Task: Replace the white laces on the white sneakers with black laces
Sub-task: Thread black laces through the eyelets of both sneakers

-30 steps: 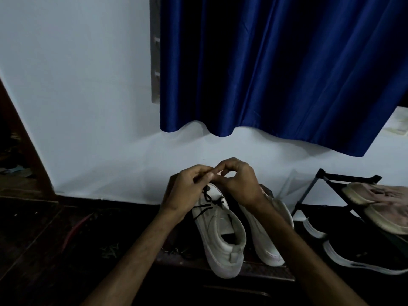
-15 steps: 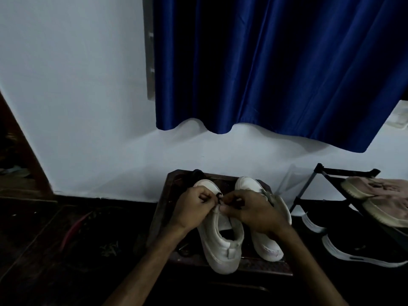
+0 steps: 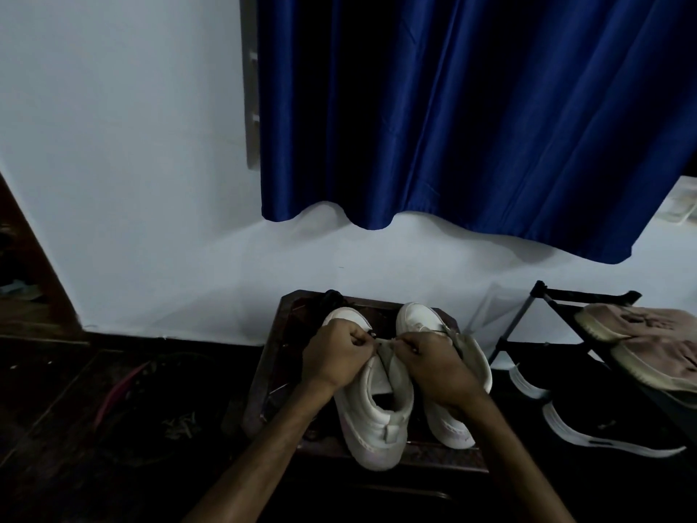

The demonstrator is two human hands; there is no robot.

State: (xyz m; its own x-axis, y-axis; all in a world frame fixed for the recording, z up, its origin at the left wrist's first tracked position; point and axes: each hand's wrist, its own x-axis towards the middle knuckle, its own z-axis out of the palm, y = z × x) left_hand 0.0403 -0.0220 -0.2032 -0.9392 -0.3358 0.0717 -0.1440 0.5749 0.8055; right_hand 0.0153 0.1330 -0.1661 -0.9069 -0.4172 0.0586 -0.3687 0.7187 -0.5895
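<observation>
The left hand [image 3: 335, 354] and right hand [image 3: 433, 362] have dropped from above onto the left sneaker [image 3: 377, 420] on the dark stool [image 3: 286, 334], fingers curled, pinching the black lace [image 3: 371, 335] by its tongue, so a crossing looks freshly tightened and the lacing unfinished.

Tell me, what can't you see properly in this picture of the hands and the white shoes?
Head view:
- Black lace: only a dark bit shows; the left hand and right hand cover the rest.
- Left sneaker: eyelets hidden under both hands.
- Right sneaker: its middle is behind the right hand.
- Pink shoes: cut off by the right edge.
- Floor: too dark to read.
</observation>
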